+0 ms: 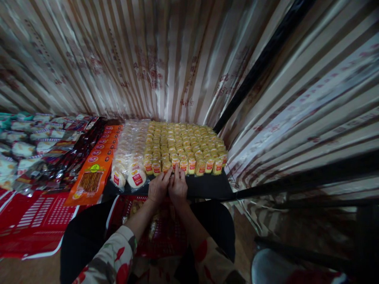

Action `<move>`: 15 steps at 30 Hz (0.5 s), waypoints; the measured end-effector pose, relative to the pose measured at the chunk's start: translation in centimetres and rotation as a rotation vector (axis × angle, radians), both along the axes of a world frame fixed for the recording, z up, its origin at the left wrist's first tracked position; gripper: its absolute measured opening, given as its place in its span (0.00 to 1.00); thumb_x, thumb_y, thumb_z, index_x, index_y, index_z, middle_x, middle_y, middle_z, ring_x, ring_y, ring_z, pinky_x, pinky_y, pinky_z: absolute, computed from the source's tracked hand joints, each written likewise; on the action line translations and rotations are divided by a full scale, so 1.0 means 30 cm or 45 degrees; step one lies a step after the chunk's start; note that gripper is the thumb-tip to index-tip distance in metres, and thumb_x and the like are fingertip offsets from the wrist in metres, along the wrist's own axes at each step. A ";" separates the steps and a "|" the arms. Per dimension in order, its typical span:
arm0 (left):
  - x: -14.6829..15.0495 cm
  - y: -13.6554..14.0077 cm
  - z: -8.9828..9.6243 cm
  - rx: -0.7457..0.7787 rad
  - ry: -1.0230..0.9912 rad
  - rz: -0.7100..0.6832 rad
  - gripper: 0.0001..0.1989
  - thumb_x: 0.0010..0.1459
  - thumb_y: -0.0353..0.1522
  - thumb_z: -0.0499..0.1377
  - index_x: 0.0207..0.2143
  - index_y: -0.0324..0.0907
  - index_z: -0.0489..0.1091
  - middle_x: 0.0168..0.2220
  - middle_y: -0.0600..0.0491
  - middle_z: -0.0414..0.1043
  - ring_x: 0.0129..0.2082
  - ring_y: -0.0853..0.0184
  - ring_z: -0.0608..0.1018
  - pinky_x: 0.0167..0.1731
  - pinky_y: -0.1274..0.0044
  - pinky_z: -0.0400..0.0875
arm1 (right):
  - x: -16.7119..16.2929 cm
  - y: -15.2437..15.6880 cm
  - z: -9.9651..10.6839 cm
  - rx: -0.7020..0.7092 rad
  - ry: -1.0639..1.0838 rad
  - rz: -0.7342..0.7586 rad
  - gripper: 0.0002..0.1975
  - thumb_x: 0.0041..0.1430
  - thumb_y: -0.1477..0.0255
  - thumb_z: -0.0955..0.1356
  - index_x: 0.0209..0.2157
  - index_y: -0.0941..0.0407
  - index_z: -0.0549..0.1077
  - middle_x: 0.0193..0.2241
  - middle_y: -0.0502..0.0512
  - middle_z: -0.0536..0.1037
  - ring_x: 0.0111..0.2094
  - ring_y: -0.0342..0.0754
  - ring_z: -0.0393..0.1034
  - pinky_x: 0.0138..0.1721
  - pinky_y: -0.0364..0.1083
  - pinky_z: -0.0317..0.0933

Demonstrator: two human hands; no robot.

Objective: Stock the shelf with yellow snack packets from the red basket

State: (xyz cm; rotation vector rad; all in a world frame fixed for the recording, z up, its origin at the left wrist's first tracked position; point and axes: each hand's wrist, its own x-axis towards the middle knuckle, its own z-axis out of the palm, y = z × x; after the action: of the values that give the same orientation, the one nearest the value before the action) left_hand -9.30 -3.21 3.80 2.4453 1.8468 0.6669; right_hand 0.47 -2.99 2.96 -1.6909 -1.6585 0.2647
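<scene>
My left hand (159, 186) and my right hand (178, 187) meet at the front edge of a dark shelf (207, 187). Their fingers are closed, with the tips together at a small packaged cake (175, 161) in the front row. It has a yellow body and a red-and-white label in clear wrap; my fingers cover its lower part. Around it stand many like packs in tight rows (189, 138). Just left of my hands are larger round white cakes (137, 178) in clear wrap, also in rows.
Orange snack packets (93, 177) overlap in a column farther left, beside dark red packets (68, 161) and white packs (23, 149). Below are a red basket (41, 225) and another red basket (160, 240) between my knees. Black frame bars (296, 177) and a striped curtain (166, 59) enclose the shelf.
</scene>
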 end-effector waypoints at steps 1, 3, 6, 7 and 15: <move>0.001 0.001 0.001 -0.002 -0.009 0.014 0.21 0.62 0.34 0.47 0.58 0.45 0.58 0.33 0.50 0.70 0.30 0.69 0.73 0.26 0.82 0.64 | 0.000 0.001 -0.003 0.006 -0.001 -0.003 0.25 0.61 0.69 0.54 0.59 0.58 0.56 0.46 0.65 0.68 0.42 0.52 0.67 0.39 0.48 0.66; 0.004 0.002 0.002 -0.020 -0.009 0.029 0.21 0.62 0.35 0.47 0.58 0.45 0.58 0.33 0.50 0.70 0.29 0.69 0.73 0.26 0.82 0.64 | 0.000 0.003 -0.008 0.017 -0.011 -0.004 0.25 0.60 0.69 0.55 0.59 0.58 0.56 0.46 0.65 0.68 0.42 0.52 0.68 0.39 0.48 0.66; 0.005 0.006 0.001 -0.048 0.014 0.028 0.23 0.62 0.36 0.48 0.59 0.46 0.55 0.32 0.51 0.69 0.28 0.69 0.73 0.26 0.82 0.64 | 0.001 0.004 -0.013 0.014 -0.021 0.011 0.26 0.60 0.69 0.55 0.59 0.58 0.56 0.46 0.66 0.68 0.42 0.53 0.68 0.38 0.48 0.66; 0.005 0.008 0.001 -0.053 0.017 0.028 0.23 0.62 0.36 0.48 0.60 0.47 0.54 0.32 0.51 0.69 0.28 0.69 0.73 0.26 0.82 0.64 | 0.001 0.004 -0.012 0.011 -0.020 0.018 0.26 0.59 0.69 0.55 0.59 0.59 0.56 0.46 0.66 0.68 0.42 0.53 0.68 0.38 0.48 0.66; -0.001 0.005 0.000 -0.060 0.007 -0.007 0.23 0.61 0.34 0.50 0.59 0.48 0.56 0.33 0.51 0.69 0.28 0.71 0.73 0.27 0.84 0.65 | 0.009 -0.004 -0.015 0.045 0.037 0.058 0.26 0.59 0.70 0.55 0.59 0.60 0.55 0.46 0.66 0.69 0.46 0.53 0.66 0.45 0.51 0.64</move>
State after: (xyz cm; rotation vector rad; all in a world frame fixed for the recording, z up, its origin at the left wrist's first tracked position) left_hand -9.33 -3.06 3.81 2.4251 1.8352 0.6096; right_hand 0.74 -3.12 2.50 -1.6177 -1.6727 0.2792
